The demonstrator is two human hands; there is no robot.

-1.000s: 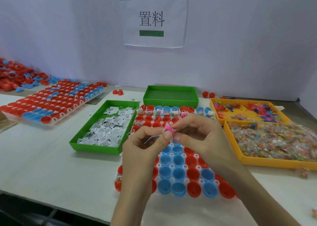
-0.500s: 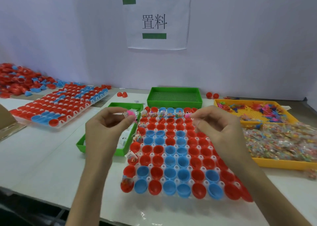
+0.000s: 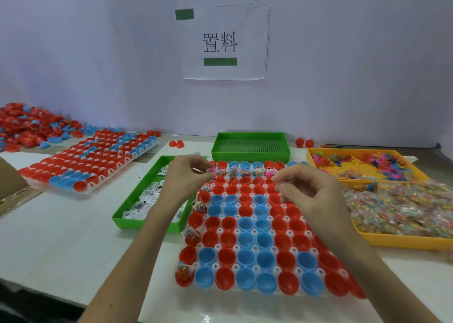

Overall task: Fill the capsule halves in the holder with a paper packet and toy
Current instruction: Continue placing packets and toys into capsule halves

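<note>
The left hand (image 3: 188, 177) hovers over the far left corner of the holder (image 3: 215, 265), thumb and curled fingers pinching a small pink toy (image 3: 210, 171) at their tips. The right hand (image 3: 310, 193) hangs level with it on the other side of the holder, fingers curled in toward the thumb. Whether anything sits between those fingertips I cannot make out. Below and between both hands the red and blue capsule halves (image 3: 245, 240) stand mouth-up in rows. Just beyond the fingertips, the farthest row (image 3: 235, 172) already carries little packets and toys. A few halves down the column beside the left wrist hold clear bags (image 3: 199, 206) too. Under the left forearm lies a green tray (image 3: 127, 216) of paper packets (image 3: 149, 195). Out past the right hand sit yellow trays (image 3: 392, 243) heaped with bagged toys (image 3: 404, 207).
</note>
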